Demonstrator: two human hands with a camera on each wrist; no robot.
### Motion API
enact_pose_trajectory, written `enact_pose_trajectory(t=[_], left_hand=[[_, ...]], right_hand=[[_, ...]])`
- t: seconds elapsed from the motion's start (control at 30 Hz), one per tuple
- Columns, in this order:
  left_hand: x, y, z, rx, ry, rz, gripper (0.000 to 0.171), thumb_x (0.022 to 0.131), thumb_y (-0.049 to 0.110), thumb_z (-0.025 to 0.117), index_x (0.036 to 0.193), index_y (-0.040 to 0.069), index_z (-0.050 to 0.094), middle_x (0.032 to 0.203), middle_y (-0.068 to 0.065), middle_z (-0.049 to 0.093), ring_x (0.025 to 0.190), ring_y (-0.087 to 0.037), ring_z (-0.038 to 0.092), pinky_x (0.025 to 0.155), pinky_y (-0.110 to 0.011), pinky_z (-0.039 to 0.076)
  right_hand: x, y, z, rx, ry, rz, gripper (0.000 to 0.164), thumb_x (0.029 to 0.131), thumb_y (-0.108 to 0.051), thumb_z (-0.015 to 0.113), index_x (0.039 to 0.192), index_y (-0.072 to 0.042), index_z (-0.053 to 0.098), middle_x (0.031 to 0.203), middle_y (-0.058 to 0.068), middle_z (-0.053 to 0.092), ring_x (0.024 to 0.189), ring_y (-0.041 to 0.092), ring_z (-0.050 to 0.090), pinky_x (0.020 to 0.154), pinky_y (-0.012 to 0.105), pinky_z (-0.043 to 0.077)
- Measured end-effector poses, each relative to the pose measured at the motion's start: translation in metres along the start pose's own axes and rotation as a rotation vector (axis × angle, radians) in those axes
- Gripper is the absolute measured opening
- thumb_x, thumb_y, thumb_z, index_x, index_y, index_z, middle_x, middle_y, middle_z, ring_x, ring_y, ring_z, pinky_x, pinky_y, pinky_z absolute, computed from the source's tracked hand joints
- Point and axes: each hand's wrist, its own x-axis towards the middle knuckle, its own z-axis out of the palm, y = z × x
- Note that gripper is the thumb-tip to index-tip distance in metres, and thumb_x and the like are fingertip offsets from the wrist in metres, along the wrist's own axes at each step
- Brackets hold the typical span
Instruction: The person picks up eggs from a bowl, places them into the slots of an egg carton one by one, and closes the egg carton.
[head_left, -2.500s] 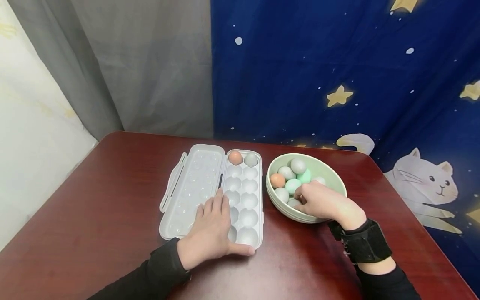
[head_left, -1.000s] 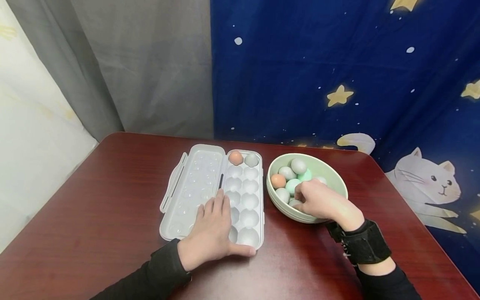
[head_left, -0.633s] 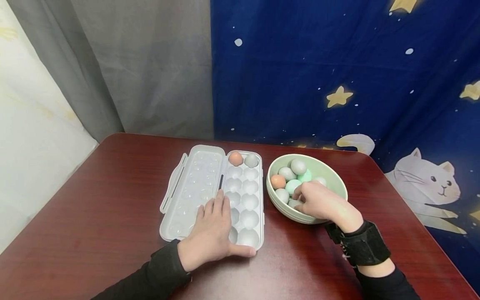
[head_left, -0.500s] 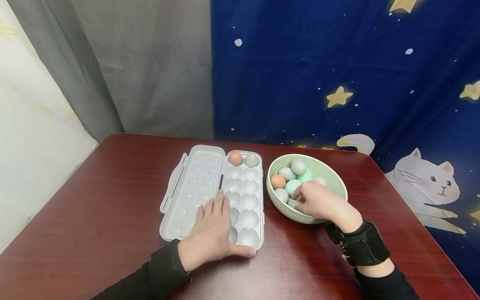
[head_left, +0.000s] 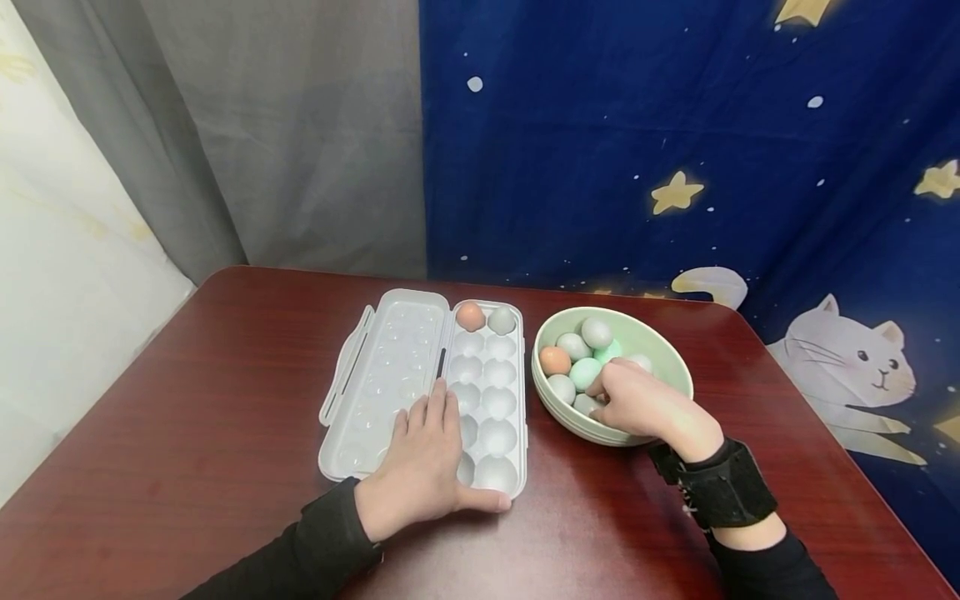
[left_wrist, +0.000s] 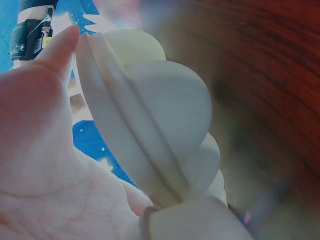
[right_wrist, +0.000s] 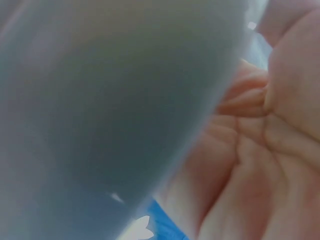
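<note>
A white plastic egg carton (head_left: pixel 498 402) lies with its lid (head_left: pixel 390 367) folded back to the left. An orange egg (head_left: pixel 470 316) and a grey egg (head_left: pixel 502 321) sit in its far row. My left hand (head_left: pixel 417 467) rests spread across the carton's near end, thumb along the front edge; the left wrist view shows the palm beside the cups' underside. My right hand (head_left: pixel 645 402) reaches into a pale green bowl (head_left: pixel 660 342) of eggs, its curled fingers and thumb around a grey egg (head_left: pixel 587 405). Some fingertips are hidden; the bowl's wall (right_wrist: pixel 110 110) covers much of the right wrist view.
Both carton and bowl stand on a dark red wooden table (head_left: pixel 247 375), the bowl just right of the carton. Other eggs in the bowl are grey, mint green (head_left: pixel 586 374) and orange (head_left: pixel 555 361). A curtain (head_left: pixel 562 150) hangs behind the table.
An egg at the bowl's near left has shifted slightly left beside my right fingers. My right hand stays in the bowl, and my left hand has kept its place on the carton.
</note>
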Motion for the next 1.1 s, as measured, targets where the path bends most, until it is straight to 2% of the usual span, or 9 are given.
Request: enact_pose_trajectory(t=[0.1,0.2,0.27,0.33,0.63,0.8,0.9,1.0,1.1], left_hand=[[0.000,0.000,0.000,0.004,-0.001,-0.001,0.135,0.058,0.078,0.075,0.145,-0.015,0.028,0.152,-0.032,0.022,0.131,-0.047,0.033,0.102,-0.062,0.029],[0.001,-0.001,-0.001,0.005,-0.003,-0.001,0.136,0.059,0.078,0.075,0.145,-0.015,0.028,0.152,-0.032,0.022,0.131,-0.047,0.033,0.103,-0.062,0.029],[0.001,-0.001,-0.001,0.009,-0.003,0.001,0.136,0.059,0.078,0.074,0.145,-0.015,0.028,0.152,-0.033,0.022,0.131,-0.048,0.033,0.103,-0.062,0.029],[0.001,-0.001,-0.001,0.011,-0.002,0.002,0.135,0.059,0.078,0.074,0.145,-0.015,0.028,0.152,-0.033,0.022,0.131,-0.047,0.033,0.103,-0.062,0.029],[0.001,-0.001,0.000,0.010,-0.011,-0.006,0.136,0.059,0.079,0.074,0.145,-0.015,0.028,0.152,-0.032,0.022,0.131,-0.047,0.033,0.103,-0.062,0.029],[0.001,0.000,0.000,0.004,-0.020,-0.012,0.136,0.059,0.079,0.074,0.146,-0.015,0.028,0.153,-0.032,0.021,0.132,-0.046,0.032,0.103,-0.062,0.028],[0.000,0.000,0.000,-0.001,-0.024,-0.013,0.136,0.059,0.079,0.074,0.146,-0.015,0.027,0.153,-0.032,0.020,0.132,-0.046,0.032,0.103,-0.062,0.028],[0.000,0.000,0.000,0.000,-0.022,-0.011,0.136,0.059,0.079,0.074,0.146,-0.015,0.027,0.153,-0.032,0.021,0.132,-0.047,0.032,0.103,-0.062,0.028],[0.000,0.000,0.001,0.001,-0.021,-0.010,0.136,0.059,0.079,0.074,0.146,-0.015,0.027,0.153,-0.032,0.021,0.132,-0.047,0.032,0.103,-0.062,0.028]], right_hand=[[0.001,0.001,0.000,0.034,-0.032,0.044,0.033,0.077,0.001,0.070,0.054,-0.018,0.054,0.056,-0.013,0.015,0.055,0.008,0.017,0.053,0.025,0.018],[0.002,0.001,0.000,0.058,-0.061,0.099,0.011,0.078,0.000,0.069,0.077,-0.009,0.076,0.055,-0.013,0.018,0.053,0.008,0.016,0.052,0.025,0.019],[0.002,0.001,-0.001,0.066,-0.072,0.128,0.020,0.079,0.000,0.069,0.096,-0.003,0.078,0.055,-0.012,0.020,0.053,0.009,0.015,0.052,0.025,0.020],[0.002,0.000,-0.001,0.066,-0.074,0.151,0.028,0.078,0.000,0.068,0.104,0.000,0.076,0.055,-0.011,0.021,0.053,0.009,0.016,0.052,0.026,0.021],[0.003,-0.007,0.000,0.071,-0.074,0.273,0.038,0.073,0.001,0.063,0.109,0.000,0.075,0.056,-0.010,0.049,0.059,0.014,0.036,0.056,0.028,0.034],[0.005,-0.005,0.006,0.016,0.016,0.250,0.033,0.072,0.000,0.069,0.103,-0.005,0.078,0.066,-0.002,0.067,0.076,0.025,0.053,0.066,0.035,0.044],[0.006,-0.003,0.010,0.002,0.073,0.208,0.030,0.071,0.001,0.070,0.098,-0.007,0.080,0.065,-0.002,0.066,0.073,0.023,0.053,0.065,0.036,0.045],[0.007,-0.002,0.011,-0.001,0.094,0.182,0.029,0.069,0.002,0.069,0.094,-0.008,0.080,0.055,-0.007,0.056,0.061,0.016,0.045,0.058,0.033,0.042],[0.008,-0.003,0.011,-0.012,0.103,0.187,0.025,0.070,0.002,0.068,0.091,-0.007,0.078,0.055,-0.007,0.053,0.060,0.016,0.047,0.059,0.035,0.045]])
